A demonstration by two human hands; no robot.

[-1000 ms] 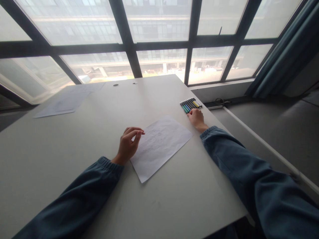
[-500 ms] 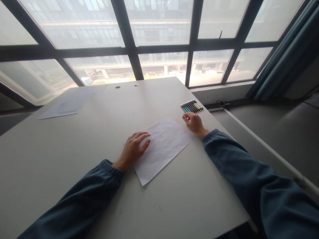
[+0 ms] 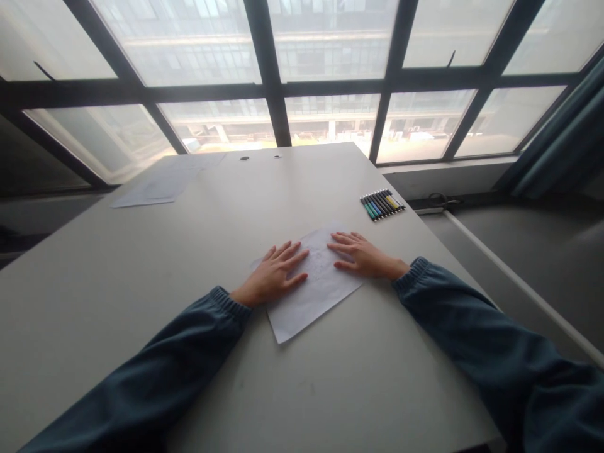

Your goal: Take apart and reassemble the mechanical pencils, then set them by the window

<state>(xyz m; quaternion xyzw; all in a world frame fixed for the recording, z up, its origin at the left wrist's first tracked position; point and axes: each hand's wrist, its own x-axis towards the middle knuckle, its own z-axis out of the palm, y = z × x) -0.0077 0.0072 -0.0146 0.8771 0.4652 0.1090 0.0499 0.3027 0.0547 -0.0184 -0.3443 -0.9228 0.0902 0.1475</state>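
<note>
A white sheet of paper (image 3: 302, 308) lies at an angle on the white table, with faint marks near its middle. My left hand (image 3: 278, 272) rests flat over its left side, fingers spread. On the sheet's right side lies my right hand (image 3: 361, 255), its fingers also stretched out and apart. Neither hand holds anything. Beyond the right hand, close to the table's right edge, a row of pens or markers (image 3: 383, 204) lies side by side, mostly black with green, blue and yellow parts.
More white sheets (image 3: 153, 185) lie at the far left of the table (image 3: 198, 251). Two small round fittings sit near its back edge. Large framed windows stand behind it. A blue curtain (image 3: 552, 138) hangs at the right, and a white pipe (image 3: 514, 283) runs along the floor.
My right hand has moved from beside the pens down onto the paper and spread its fingers. My left hand has flattened and spread out. The view has turned slightly left.
</note>
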